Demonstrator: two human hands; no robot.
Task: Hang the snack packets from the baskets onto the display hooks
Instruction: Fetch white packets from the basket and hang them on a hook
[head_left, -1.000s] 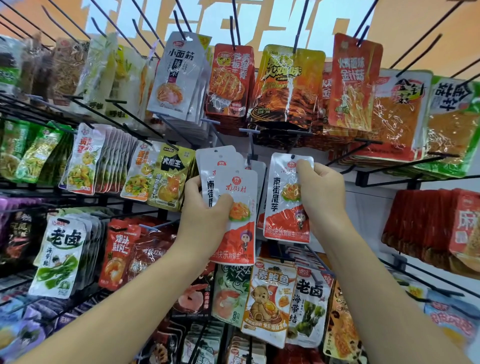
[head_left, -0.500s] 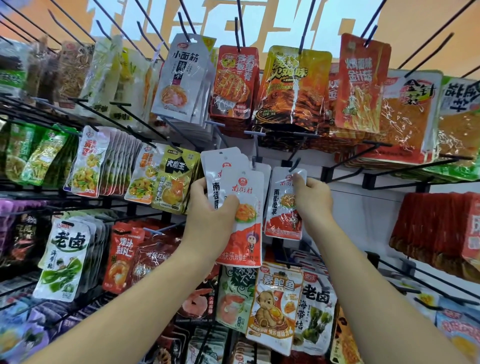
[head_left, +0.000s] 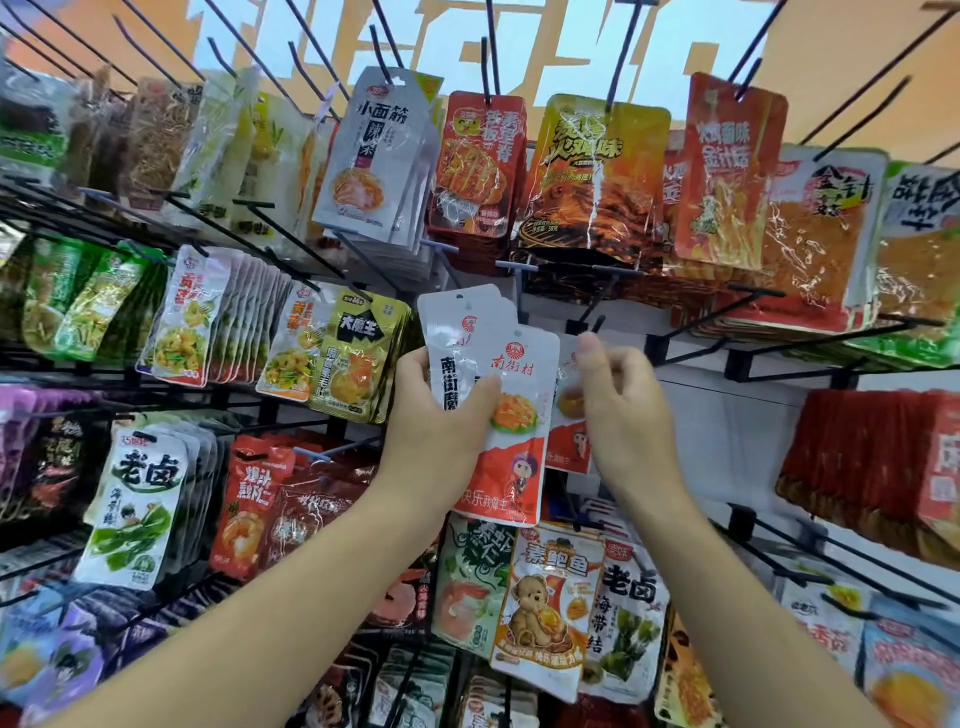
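My left hand (head_left: 440, 434) grips a small fan of white-and-red snack packets (head_left: 519, 426) in front of the middle of the display rack. Behind them, one matching packet (head_left: 567, 441) hangs at a black hook (head_left: 597, 323), mostly covered by the front packet and my right hand. My right hand (head_left: 626, 415) is just right of that packet, fingers loosely curled with the thumb up, and holds nothing that I can see. It is slightly blurred.
Rows of black hooks full of snack packets surround the spot: silver and orange ones (head_left: 592, 176) above, yellow-green ones (head_left: 358, 358) to the left, bear-printed ones (head_left: 548, 608) below. Bare hooks (head_left: 789, 348) jut out to the right, above a red stack (head_left: 878, 467).
My right hand pushed a packet back along the hook, let go of it and drew slightly back toward the packets in my left hand. My left hand kept its grip.
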